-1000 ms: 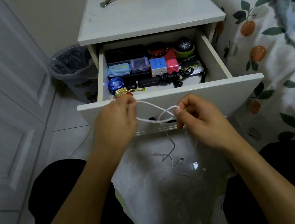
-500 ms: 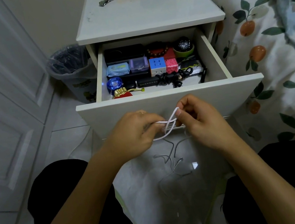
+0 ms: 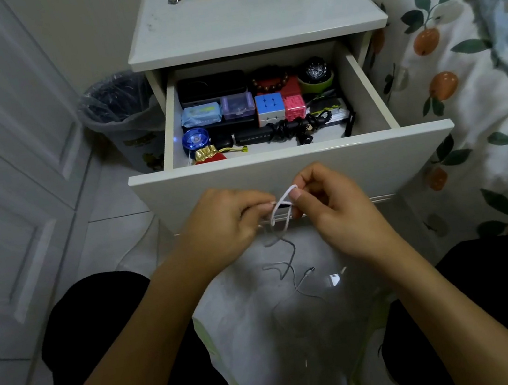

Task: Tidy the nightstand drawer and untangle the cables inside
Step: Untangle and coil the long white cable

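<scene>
While two hands (image 3: 283, 217) pinch, one white cable (image 3: 283, 209), one open drawer (image 3: 292, 165)

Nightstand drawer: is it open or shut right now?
Open. The nightstand drawer is pulled well out from under the nightstand top, with its contents, such as the puzzle cube, in plain view.

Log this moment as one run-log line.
left hand: pinches white cable | right hand: pinches cable loop | drawer: open | cable: tangled

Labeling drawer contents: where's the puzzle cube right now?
In the head view, the puzzle cube sits mid-drawer, between a clear purple box on its left and a pink cube on its right.
</scene>
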`<control>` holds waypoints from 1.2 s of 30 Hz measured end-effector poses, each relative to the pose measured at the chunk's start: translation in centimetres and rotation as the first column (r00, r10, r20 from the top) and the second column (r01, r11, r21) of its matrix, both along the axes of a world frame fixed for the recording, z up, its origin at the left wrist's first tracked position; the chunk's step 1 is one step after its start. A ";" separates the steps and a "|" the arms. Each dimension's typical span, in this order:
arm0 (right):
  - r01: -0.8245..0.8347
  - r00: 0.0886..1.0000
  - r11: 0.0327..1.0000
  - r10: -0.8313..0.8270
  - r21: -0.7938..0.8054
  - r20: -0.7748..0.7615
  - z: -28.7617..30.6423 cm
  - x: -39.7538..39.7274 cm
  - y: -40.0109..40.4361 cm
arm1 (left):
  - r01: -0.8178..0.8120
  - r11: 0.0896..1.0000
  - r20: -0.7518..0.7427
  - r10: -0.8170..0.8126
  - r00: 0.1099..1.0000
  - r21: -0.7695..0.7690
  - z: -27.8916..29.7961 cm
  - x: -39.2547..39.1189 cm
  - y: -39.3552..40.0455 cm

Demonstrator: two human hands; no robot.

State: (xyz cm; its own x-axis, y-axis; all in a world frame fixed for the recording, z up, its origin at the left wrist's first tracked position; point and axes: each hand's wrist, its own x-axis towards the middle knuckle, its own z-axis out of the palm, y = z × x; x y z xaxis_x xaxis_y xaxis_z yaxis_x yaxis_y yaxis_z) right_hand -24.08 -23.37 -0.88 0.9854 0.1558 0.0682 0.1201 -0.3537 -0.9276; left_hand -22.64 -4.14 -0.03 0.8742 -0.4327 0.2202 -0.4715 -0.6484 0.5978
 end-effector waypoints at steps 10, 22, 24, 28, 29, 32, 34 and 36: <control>-0.040 0.999 0.999 0.040 0.013 -0.014 0.5 0.2 -0.2 | 0.060 0.997 -0.015 -0.060 0.998 0.046 0.7 -0.4 -0.9; 0.012 1.000 0.999 -0.012 0.043 -0.016 0.2 0.5 -1.0 | 0.012 0.975 -0.168 0.026 0.986 0.220 0.2 0.2 0.7; 0.010 1.000 0.999 -0.009 0.041 -0.020 0.1 0.5 -0.7 | 0.074 0.989 -0.106 -0.061 0.993 0.129 0.5 -0.5 -0.2; -0.035 0.999 0.999 0.035 0.011 -0.040 -0.1 0.2 -0.6 | -0.075 0.979 -0.031 0.082 0.996 0.187 0.2 0.3 0.3; -0.051 0.997 0.999 0.051 -0.004 -0.050 -0.2 0.1 -0.5 | -0.099 0.975 -0.059 0.113 0.992 0.200 0.1 0.5 0.7; -0.073 0.997 0.991 0.069 -0.112 -0.034 -0.3 0.2 -0.7 | -0.091 0.979 -0.173 0.122 0.977 0.180 0.1 0.8 1.0; -0.063 0.998 0.988 0.061 -0.144 -0.019 -0.3 0.4 -0.8 | -0.099 0.979 -0.196 0.134 0.971 0.179 0.1 0.8 1.2; -0.012 1.000 0.994 0.011 -0.105 -0.014 -0.2 0.5 -1.1 | -0.140 0.968 -0.243 0.190 0.951 0.209 0.1 1.2 1.7</control>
State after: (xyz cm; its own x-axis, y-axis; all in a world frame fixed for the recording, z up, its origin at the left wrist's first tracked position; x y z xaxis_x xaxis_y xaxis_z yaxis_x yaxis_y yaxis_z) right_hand -23.62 -24.43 -1.09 0.9842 0.1729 0.0372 0.1122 -0.4480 -0.8870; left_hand -21.46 -2.44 0.03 0.9528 -0.2885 -0.0947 -0.1928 -0.8159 0.5452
